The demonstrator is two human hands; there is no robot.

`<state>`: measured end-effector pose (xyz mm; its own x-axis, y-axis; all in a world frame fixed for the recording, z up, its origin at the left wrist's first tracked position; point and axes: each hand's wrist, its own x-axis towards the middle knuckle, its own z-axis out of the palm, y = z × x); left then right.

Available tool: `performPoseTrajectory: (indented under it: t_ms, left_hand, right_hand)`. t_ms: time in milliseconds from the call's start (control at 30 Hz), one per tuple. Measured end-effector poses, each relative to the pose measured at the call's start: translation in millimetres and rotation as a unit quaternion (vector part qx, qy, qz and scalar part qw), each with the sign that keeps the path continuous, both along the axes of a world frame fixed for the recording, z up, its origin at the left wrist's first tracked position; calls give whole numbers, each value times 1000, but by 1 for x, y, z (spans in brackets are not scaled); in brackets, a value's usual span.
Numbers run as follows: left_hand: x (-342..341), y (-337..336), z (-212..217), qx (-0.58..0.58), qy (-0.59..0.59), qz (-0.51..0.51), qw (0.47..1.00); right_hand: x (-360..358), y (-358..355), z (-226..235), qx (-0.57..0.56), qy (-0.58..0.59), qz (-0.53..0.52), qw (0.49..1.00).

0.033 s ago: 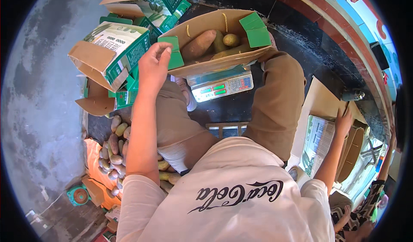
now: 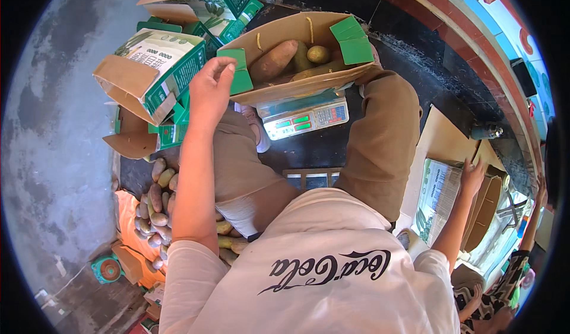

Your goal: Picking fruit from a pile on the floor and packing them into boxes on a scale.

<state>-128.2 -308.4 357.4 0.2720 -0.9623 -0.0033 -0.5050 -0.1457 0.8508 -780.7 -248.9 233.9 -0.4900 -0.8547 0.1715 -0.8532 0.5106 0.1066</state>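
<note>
Head view: left hand (image 2: 209,90) fingers curled, gripping green flap (image 2: 240,73) of open cardboard box (image 2: 297,87) holding sweet potatoes (image 2: 274,61), atop digital scale (image 2: 306,119); right hand (image 2: 473,176) flat, fingers spread on folded carton (image 2: 436,200); loose tubers (image 2: 155,206) heaped left.

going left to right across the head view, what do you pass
teal tape roll on the floor → pile of sweet potatoes → left hand on a green box flap → open box of sweet potatoes on a scale → right hand on flat cartons
</note>
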Motion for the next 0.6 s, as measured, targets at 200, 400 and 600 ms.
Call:
performPoseTrajectory:
  t_ms: [200,400,600]
  left_hand:
    - [2,-8,-12,-26,34,12,999]
    - [6,-7,-11,-14,12,28,999]
    - [7,-7,-14,-26,-21,13,999]
  right_hand:
    - [-55,111,-84,91,-178,-93,975]
    - [-46,103,-89,170,-174,-86,966]
    - [-41,85,-86,134,-134,11,982]
